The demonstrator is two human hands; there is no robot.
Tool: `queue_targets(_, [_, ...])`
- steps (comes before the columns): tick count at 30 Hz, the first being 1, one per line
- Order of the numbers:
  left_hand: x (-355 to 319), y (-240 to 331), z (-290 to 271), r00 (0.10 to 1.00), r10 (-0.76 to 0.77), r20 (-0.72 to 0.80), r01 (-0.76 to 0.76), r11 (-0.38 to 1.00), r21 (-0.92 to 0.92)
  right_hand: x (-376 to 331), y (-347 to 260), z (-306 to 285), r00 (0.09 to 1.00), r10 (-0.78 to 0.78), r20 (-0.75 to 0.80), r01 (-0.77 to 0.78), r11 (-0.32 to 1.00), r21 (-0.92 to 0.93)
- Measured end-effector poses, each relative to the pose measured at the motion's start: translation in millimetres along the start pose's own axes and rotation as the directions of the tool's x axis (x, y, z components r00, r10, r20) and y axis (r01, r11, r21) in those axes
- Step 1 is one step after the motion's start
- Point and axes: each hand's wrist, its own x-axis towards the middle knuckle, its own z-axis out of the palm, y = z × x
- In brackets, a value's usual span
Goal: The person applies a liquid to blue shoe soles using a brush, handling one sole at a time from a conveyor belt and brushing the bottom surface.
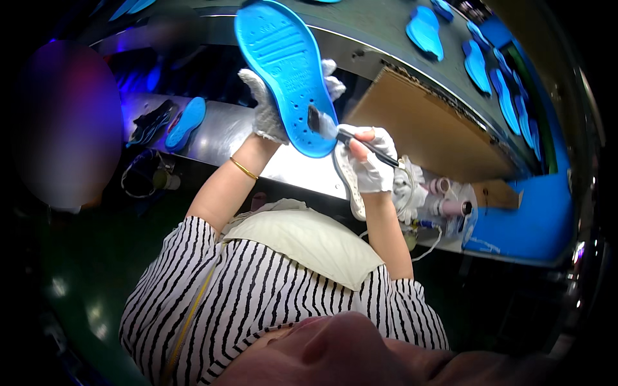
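Note:
A bright blue shoe sole (280,58) is held up at a tilt by my left hand (265,108). That hand wears a whitish glove, and its fingers wrap round the sole from behind, thumb at the left edge. My right hand (373,164), in a white glove with bare fingertips, is closed round the dark handle of a brush (324,123). The brush's bristles lie against the holed end of the sole nearest me. Beside my right hand, partly hidden by it, a pale, sole-shaped piece (348,180) hangs over the bench edge.
Several blue soles (425,32) lie on a dark conveyor belt (360,29) beyond a metal rail. A cardboard sheet (418,122) leans there. Another sole (186,124) and a dark shoe upper (153,122) rest on the metal bench (222,132). Pink-and-white containers (452,207) stand right.

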Motion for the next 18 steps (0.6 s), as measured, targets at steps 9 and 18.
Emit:
queue_targets(9, [21.9,3.8,-5.8,0.952,-0.216,0.215,0.18,0.968,0.177,-5.6,-3.1,-15.2,0.993,0.108,0.051,-0.113,0.986,0.119])
queue_targets(18, [46.5,-11.0,7.5,0.896,-0.43,0.114,0.245,0.69,0.68,-6.5,-33.1,-17.2,0.929,0.368,-0.039,-0.339,0.802,-0.492])
